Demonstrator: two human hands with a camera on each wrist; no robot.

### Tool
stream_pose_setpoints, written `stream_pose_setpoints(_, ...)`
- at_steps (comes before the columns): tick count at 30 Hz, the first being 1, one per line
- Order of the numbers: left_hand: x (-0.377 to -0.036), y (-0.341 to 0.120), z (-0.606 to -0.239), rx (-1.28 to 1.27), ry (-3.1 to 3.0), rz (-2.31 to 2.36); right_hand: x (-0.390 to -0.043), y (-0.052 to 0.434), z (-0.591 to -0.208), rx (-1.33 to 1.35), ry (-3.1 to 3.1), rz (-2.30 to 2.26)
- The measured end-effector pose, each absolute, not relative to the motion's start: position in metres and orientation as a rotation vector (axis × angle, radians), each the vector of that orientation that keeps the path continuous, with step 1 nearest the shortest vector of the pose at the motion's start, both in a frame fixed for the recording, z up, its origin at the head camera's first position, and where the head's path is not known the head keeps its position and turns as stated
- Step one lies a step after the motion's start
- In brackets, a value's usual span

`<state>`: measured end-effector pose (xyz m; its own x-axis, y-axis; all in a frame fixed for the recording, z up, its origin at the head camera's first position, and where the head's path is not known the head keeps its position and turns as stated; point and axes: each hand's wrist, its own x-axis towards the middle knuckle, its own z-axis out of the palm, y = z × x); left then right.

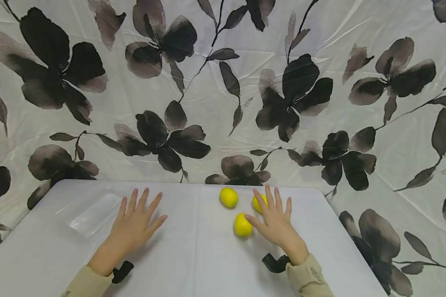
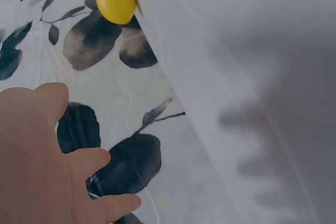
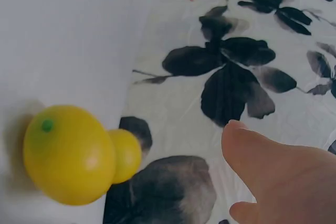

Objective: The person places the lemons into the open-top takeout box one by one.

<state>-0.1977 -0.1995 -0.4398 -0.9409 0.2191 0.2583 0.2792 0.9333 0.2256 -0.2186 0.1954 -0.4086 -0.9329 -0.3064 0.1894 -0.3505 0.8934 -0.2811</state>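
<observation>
Three yellow lemons lie on the white table: one (image 1: 228, 197) near the back edge, one (image 1: 243, 225) nearer the front, and one (image 1: 259, 203) partly hidden behind my right hand (image 1: 278, 225). That hand hovers with fingers spread, its thumb overlapping the front lemon in the head view, holding nothing. In the right wrist view a lemon with a green spot (image 3: 68, 153) partly covers another. My left hand (image 1: 135, 227) is also spread and holds nothing. Just left of it lies a clear plastic item (image 1: 91, 216), perhaps a bag or container; its kind is hard to tell.
The white table (image 1: 186, 255) ends at a back edge, with a cloth (image 1: 226, 144) of dark flowers hanging behind and beside it. A black wrist mount (image 1: 122, 272) sits at my left wrist and another (image 1: 276, 263) at my right.
</observation>
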Motion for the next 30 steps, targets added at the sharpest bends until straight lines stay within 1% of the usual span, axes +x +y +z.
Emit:
stream_pose_setpoints(12,-0.199,-0.243,-0.433,-0.264,-2.83,-0.408,-0.221,0.168,-0.393,0.593,-2.894,0.561)
stream_pose_setpoints(30,-0.207,-0.315,-0.439,-0.075,-2.745,-0.497,-0.225,0.119,-0.382,0.734,-2.86,0.743)
